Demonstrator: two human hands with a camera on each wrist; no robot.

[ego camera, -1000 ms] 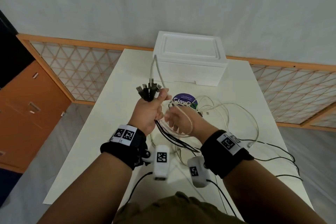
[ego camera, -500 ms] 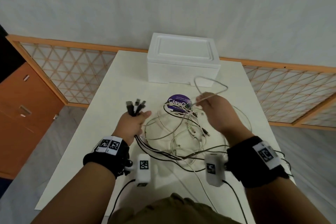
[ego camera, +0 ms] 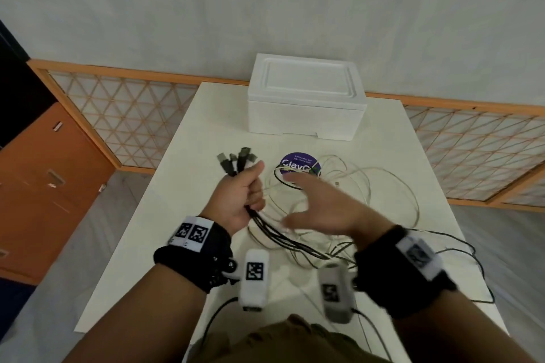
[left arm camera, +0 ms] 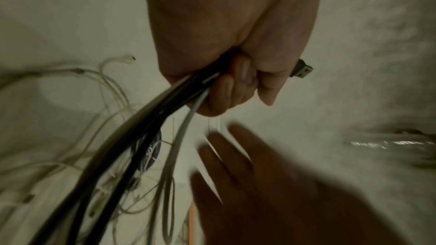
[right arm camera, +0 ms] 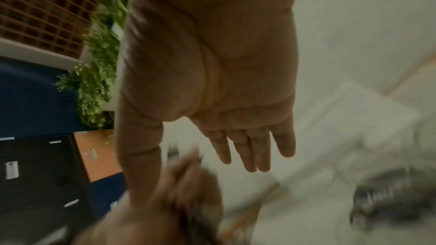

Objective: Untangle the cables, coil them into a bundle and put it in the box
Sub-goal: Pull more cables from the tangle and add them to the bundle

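My left hand (ego camera: 247, 190) grips a bundle of black and white cables (left arm camera: 151, 122) above the white table (ego camera: 188, 141), and several USB plugs (ego camera: 234, 160) stick up out of the fist. The cables trail down into a loose tangle of white and black loops (ego camera: 368, 186) on the table. Just right of the left fist, my right hand (ego camera: 321, 206) hovers blurred with straight spread fingers (right arm camera: 257, 148) and holds nothing. A white foam box (ego camera: 306, 103) with its lid on stands at the table's far edge.
A round purple sticker (ego camera: 299, 166) lies on the table under the cable loops. A wooden lattice screen (ego camera: 118, 115) runs behind the table. An orange cabinet (ego camera: 44, 186) stands at the left. Black wrist-camera leads (ego camera: 460, 250) trail at the right.
My right hand has let go of the white cable loop it held up near the box and has swung back left beside the left fist, now spread. The left hand has risen slightly.
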